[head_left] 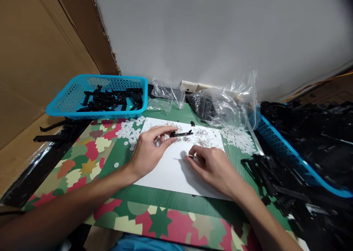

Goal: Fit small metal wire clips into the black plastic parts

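My left hand (150, 148) pinches a small black plastic part (183, 134) between thumb and fingertips, above the white sheet. The part's slim arm points to the right. Lower and to the right, my right hand (212, 164) is closed around slim metal tweezers (190, 156), mostly covered by the fingers. A small whitish round piece (183, 154) shows at their tip; whether they grip it I cannot tell. Beneath both hands lies the white sheet (162, 173), with several tiny metal springs or clips (202, 137) scattered across its far half.
A blue basket (96, 115) of black parts stands at the back left. White discs (129, 131) lie left of the sheet, more discs (238, 138) on its right. Clear plastic bags (223, 105) rest against the wall. Black parts (275, 184) and another blue basket (298, 159) fill the right side.
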`<state>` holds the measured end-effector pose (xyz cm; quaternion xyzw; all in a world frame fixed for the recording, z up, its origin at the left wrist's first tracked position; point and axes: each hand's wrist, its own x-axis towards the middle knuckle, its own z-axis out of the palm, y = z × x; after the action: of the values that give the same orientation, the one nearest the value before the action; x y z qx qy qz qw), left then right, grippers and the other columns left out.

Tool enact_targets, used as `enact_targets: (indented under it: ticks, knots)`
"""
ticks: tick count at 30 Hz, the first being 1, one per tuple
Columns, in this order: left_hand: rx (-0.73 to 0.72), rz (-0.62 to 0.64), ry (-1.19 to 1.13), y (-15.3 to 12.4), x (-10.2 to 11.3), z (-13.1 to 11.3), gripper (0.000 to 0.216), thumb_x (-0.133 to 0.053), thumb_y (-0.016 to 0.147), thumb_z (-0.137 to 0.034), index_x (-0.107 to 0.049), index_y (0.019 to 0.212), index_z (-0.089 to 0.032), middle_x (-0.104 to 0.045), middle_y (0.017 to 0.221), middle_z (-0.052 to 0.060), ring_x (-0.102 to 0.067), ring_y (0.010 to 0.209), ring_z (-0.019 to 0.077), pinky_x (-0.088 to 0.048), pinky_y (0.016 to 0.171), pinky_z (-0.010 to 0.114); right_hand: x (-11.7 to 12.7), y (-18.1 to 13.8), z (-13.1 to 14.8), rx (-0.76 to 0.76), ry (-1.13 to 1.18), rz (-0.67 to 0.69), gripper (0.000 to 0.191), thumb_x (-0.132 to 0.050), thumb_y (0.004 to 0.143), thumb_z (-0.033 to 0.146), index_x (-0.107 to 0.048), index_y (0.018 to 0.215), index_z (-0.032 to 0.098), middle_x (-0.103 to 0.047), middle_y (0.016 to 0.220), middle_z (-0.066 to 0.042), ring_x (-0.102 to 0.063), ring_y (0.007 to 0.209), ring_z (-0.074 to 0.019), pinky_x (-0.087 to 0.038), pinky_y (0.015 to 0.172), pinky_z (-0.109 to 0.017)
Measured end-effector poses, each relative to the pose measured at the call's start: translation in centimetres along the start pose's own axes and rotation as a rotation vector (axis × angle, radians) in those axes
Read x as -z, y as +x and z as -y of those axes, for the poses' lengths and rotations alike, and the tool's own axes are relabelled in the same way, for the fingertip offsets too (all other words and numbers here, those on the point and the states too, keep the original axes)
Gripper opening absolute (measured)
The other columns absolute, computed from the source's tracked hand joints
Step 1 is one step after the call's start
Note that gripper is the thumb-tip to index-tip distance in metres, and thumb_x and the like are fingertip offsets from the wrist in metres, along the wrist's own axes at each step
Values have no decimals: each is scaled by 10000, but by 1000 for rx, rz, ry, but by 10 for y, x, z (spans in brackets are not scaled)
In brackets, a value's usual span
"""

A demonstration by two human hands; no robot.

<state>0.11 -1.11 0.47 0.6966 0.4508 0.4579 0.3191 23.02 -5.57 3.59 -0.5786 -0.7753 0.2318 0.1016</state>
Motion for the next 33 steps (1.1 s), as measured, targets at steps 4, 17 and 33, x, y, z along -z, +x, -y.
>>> enact_targets:
  ticks: [4, 17, 33]
  knots:
    - [41, 59, -83, 0, -1, 0, 171, -710, 1010, -302, -731, 1167, -237, -758, 1075, 32, -620, 821, 158, -476, 735, 296, -7, 3, 2, -102, 9, -27, 188, -736, 948, 422, -774, 1011, 249, -698, 660, 15, -571, 567, -149, -312, 576, -276]
    - [84, 168, -267, 1, -2, 0, 191, -623, 1057, -330, -654, 1226, -246, -668, 1190, 45, -625, 1011, 188, -472, 846, 307, -11, 5, 1, -101, 71, 24, 158, -676, 963, 251, -832, 981, 273, -819, 839, -19, -671, 640, -165, -378, 595, -277]
    - [159, 512, -377, 0, 4, -14, 172, -612, 1049, -361, -677, 1028, -203, -621, 963, 21, -563, 913, 185, -417, 813, 316, -3, -5, 2, 114, 502, -265, 145, -637, 1025, 337, -688, 980, 209, -303, 606, 90, -271, 536, -108, -226, 506, -260]
